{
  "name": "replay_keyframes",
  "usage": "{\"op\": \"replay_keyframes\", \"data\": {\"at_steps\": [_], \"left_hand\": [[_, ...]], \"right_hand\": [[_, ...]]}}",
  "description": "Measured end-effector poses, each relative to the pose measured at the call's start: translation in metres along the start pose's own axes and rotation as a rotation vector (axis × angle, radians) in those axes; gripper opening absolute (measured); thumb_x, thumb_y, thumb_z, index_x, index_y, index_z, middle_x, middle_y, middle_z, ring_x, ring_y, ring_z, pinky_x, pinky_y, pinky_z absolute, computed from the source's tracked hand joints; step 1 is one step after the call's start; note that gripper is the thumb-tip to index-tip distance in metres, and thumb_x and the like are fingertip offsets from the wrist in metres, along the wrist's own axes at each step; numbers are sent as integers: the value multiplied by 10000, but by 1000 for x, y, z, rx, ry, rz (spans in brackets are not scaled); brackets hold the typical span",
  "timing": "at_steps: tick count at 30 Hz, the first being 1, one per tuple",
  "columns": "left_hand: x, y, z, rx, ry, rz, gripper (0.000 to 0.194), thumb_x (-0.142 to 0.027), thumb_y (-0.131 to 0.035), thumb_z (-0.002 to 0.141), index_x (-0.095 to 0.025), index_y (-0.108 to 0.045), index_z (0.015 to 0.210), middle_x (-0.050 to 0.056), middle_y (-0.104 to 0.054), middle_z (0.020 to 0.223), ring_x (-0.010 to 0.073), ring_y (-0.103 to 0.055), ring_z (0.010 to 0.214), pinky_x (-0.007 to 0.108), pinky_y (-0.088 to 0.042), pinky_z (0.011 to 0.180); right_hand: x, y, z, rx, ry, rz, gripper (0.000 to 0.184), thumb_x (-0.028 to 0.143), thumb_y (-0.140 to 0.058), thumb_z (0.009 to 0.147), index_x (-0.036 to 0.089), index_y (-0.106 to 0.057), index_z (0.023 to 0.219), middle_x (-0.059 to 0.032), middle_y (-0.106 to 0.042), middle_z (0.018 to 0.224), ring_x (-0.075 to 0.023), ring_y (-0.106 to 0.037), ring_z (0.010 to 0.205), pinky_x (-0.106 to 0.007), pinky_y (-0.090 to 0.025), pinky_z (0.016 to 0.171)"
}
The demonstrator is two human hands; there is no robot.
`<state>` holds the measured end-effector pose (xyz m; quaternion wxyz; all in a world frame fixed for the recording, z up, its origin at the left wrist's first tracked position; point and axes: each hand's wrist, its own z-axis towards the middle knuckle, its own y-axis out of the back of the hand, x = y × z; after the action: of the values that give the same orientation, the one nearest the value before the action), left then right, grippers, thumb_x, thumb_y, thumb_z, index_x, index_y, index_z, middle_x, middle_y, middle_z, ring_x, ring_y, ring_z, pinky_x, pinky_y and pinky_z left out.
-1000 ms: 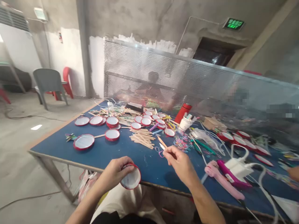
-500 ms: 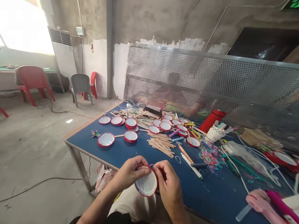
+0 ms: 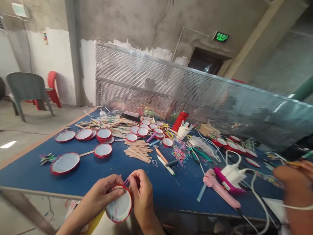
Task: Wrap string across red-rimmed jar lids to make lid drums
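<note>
My left hand [image 3: 107, 191] grips a round white disc with a red rim [image 3: 121, 209], thumb across its face. Thin coloured strands lie over the disc's face. At the disc's top edge my right hand [image 3: 141, 192] pinches a thin pink rubber band [image 3: 126, 180], which is drawn out from the rim. Both hands are above the table's near edge. To the left lies a similar disc [image 3: 65, 163] with a wooden stick [image 3: 86, 153] between it and another red-rimmed disc [image 3: 103, 150].
Craft sticks [image 3: 139, 150], a pile of coloured rubber bands [image 3: 180, 155] and several pens [image 3: 166, 165] lie ahead. A red bottle [image 3: 180, 121] stands behind a pen cup [image 3: 183, 132]. At right are a pink glue gun [image 3: 220, 187], white cables and another person's arm [image 3: 297, 195]. A perforated metal panel [image 3: 156, 78] borders the table.
My view has swung right, bringing the glue gun, charger and another person's arm into fuller view. The pink band now shows stretched away from the rim in my right fingers.
</note>
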<state>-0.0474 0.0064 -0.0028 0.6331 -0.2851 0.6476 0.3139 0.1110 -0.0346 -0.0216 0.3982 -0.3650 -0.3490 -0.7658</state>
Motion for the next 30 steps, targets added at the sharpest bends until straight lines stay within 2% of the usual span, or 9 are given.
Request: {"op": "replay_keyframes", "data": {"at_steps": [4, 7, 10, 12, 15, 17, 24, 27, 30], "left_hand": [[-1, -3, 5, 18, -2, 180, 274, -447, -626, 879, -190, -565, 804, -4, -596, 781, 166, -512, 750, 241, -400, 674], [-3, -5, 6, 33, 13, 264, 251, -427, -600, 892, -196, -564, 801, -5, -600, 768, 171, -518, 750, 246, -402, 692], [-5, -4, 6, 13, 16, 247, 266, -434, -584, 897, -194, -543, 791, -14, -568, 746, 162, -491, 728, 240, -389, 663], [-7, -5, 4, -3, 30, 227, 259, -425, -582, 897, -188, -541, 801, -22, -547, 735, 150, -467, 707, 232, -369, 630], [-11, -8, 1, -32, 57, 210, 199, -362, -614, 868, -175, -560, 831, -36, -522, 726, 132, -439, 682, 220, -335, 598], [-11, -11, -1, -72, 77, 174, 192, -352, -626, 852, -171, -560, 838, -45, -498, 706, 120, -414, 648, 214, -312, 566], [-8, -20, -2, -239, 77, 165, 179, -342, -631, 826, -172, -576, 831, -30, -536, 721, 126, -438, 659, 216, -329, 560], [-11, -22, -1, -277, 84, 199, 145, -311, -623, 806, -176, -570, 808, -39, -532, 695, 123, -433, 638, 217, -327, 555], [-12, -23, 0, -312, 86, 181, 162, -326, -633, 785, -179, -565, 790, -42, -528, 681, 123, -438, 627, 218, -327, 551]], "right_hand": [[4, 0, 9, 42, -275, 422, 254, 432, -479, 969, 215, -487, 837, 44, -568, 658, -64, -412, 432, -192, -344, 433], [9, 2, 14, 82, -366, 657, 277, 461, -549, 922, 219, -452, 825, 91, -469, 583, -41, -296, 405, -164, -237, 396], [11, 6, 15, 144, -403, 774, 270, 446, -586, 893, 224, -446, 828, 116, -367, 558, -44, -228, 429, -154, -198, 400], [11, 10, 12, 187, -324, 699, 248, 431, -587, 897, 218, -482, 828, 107, -368, 564, -56, -263, 452, -159, -243, 414], [10, 21, 4, 217, -86, 400, 201, 373, -559, 928, 207, -562, 814, 47, -516, 655, -87, -456, 547, -184, -397, 501], [7, 29, 0, 224, 62, 224, 169, 304, -515, 958, 215, -592, 836, 28, -587, 697, -105, -542, 590, -190, -450, 542], [-1, 43, -13, 239, 494, -137, 153, 126, -455, 977, 241, -550, 947, 42, -582, 667, -111, -573, 540, -197, -437, 523], [-3, 43, -22, 246, 592, -238, 153, 118, -439, 977, 231, -539, 956, 43, -555, 633, -119, -554, 503, -217, -417, 497], [-5, 40, -33, 214, 598, -271, 153, 110, -432, 980, 221, -536, 964, 36, -561, 636, -117, -551, 498, -220, -425, 502]]}}
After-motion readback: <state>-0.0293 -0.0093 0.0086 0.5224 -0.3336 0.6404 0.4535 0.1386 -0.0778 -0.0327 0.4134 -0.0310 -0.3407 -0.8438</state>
